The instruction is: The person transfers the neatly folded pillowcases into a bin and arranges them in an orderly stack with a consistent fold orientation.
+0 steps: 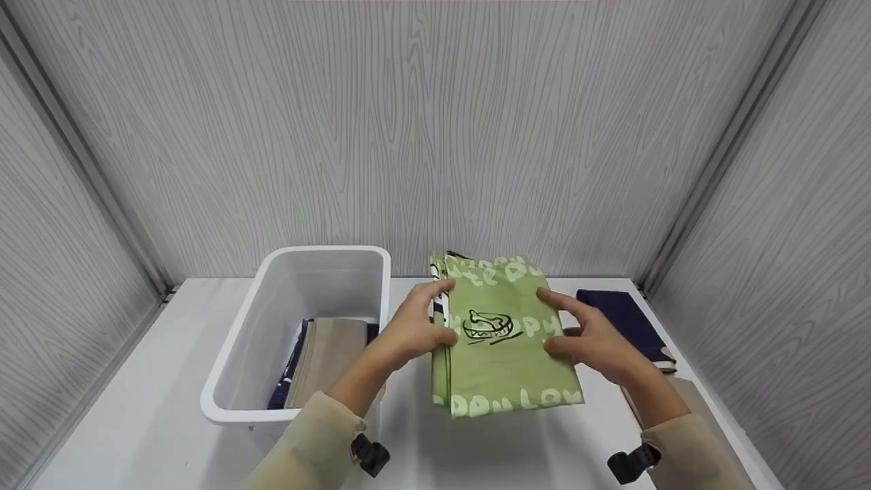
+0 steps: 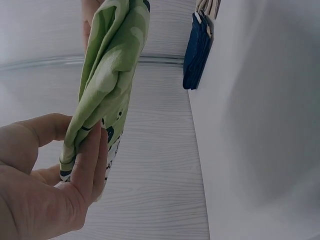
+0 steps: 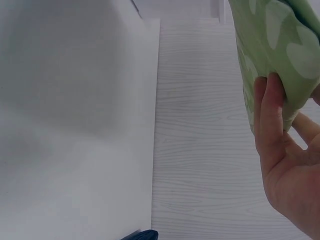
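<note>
A folded green cloth (image 1: 503,367) with pale lettering and a black line drawing is held up above the white table, between both hands. My left hand (image 1: 413,325) grips its left edge, where the folded layers show. The left wrist view has the thumb on one face of the green cloth (image 2: 107,75) and fingers on the other. On the opposite edge, my right hand (image 1: 599,340) pinches the cloth between thumb and fingers. Seen from the right wrist, that hand (image 3: 290,165) has its fingers along the underside of the folds.
Left of the cloth stands a white plastic bin (image 1: 231,367) with folded beige (image 1: 333,347) and navy cloths standing inside. On the right of the table (image 1: 156,381) lie a folded navy cloth (image 1: 622,323) and a beige one (image 1: 697,401). Grey wood-grain panels (image 1: 422,136) enclose the back and sides.
</note>
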A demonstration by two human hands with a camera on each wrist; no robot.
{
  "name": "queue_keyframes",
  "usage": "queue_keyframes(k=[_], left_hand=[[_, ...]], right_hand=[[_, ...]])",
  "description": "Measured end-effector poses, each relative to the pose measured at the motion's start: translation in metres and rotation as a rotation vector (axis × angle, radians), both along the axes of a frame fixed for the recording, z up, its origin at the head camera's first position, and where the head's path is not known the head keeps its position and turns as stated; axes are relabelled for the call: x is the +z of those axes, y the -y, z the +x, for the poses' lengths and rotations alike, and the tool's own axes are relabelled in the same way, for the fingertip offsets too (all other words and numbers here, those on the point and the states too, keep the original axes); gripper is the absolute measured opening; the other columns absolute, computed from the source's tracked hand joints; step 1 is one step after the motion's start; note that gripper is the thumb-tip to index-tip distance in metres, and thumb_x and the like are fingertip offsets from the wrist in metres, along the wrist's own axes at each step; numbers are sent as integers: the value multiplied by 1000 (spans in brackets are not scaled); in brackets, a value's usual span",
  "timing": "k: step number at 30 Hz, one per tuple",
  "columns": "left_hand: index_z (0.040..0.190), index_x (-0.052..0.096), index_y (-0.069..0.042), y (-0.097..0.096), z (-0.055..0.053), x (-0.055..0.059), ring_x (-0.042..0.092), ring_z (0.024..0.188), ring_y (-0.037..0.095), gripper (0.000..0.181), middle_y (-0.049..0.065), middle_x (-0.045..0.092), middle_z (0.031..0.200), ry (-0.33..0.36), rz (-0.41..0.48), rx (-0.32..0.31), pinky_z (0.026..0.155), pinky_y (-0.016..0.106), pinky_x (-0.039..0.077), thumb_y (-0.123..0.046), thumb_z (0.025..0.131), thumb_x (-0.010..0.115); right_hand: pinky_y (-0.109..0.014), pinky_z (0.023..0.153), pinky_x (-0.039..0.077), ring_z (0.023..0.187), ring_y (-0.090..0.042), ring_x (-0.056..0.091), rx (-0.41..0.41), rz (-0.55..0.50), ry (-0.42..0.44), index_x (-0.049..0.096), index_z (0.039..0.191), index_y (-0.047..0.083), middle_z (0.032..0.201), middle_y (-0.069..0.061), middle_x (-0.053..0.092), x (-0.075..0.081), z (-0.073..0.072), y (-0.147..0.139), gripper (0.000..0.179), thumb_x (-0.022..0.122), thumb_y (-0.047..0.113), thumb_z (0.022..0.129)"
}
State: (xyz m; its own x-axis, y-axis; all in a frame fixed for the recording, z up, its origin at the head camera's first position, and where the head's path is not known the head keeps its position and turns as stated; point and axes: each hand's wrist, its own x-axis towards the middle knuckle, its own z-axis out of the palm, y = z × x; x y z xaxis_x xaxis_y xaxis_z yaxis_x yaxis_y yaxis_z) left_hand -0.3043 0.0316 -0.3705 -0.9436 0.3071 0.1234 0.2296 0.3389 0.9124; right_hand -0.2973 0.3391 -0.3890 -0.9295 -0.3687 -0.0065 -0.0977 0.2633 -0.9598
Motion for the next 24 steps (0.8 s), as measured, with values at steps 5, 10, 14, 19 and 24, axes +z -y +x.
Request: queue_keyframes(k=[5,10,14,19,24], left_hand=[[148,45,-7,4,0,4,39,133,27,89,15,40,150,-24,1,7,106,43,39,8,64,68],[148,46,-10,10,0,7,42,128,27,89,13,43,148,-32,-10,22,105,43,39,7,64,69],[148,47,-11,14,1,9,41,130,27,89,13,43,148,-34,-17,26,107,45,38,6,64,70],[148,47,-11,20,3,13,38,137,28,89,12,41,151,-31,-12,36,110,47,36,6,64,70],[149,46,-12,25,3,15,35,140,28,89,11,39,153,-12,6,34,111,47,36,7,65,71]], right_hand=[[-40,61,59,87,-29,69,-5,-1,-5,33,156,21,130,-25,49,4,-1,4,85,65,-5,82],[-39,61,59,88,-28,68,-13,2,-5,33,156,23,138,-21,45,8,-2,10,86,66,-5,82],[-40,63,59,90,-28,68,-18,2,-6,34,156,24,140,-18,44,9,-2,14,86,66,-5,82],[-39,63,59,90,-28,68,-6,-8,-11,34,156,23,141,-17,44,11,-3,20,86,65,-6,81],[-37,61,59,89,-26,68,-8,-7,-15,34,156,23,143,-16,44,12,-4,26,86,66,-5,81]])
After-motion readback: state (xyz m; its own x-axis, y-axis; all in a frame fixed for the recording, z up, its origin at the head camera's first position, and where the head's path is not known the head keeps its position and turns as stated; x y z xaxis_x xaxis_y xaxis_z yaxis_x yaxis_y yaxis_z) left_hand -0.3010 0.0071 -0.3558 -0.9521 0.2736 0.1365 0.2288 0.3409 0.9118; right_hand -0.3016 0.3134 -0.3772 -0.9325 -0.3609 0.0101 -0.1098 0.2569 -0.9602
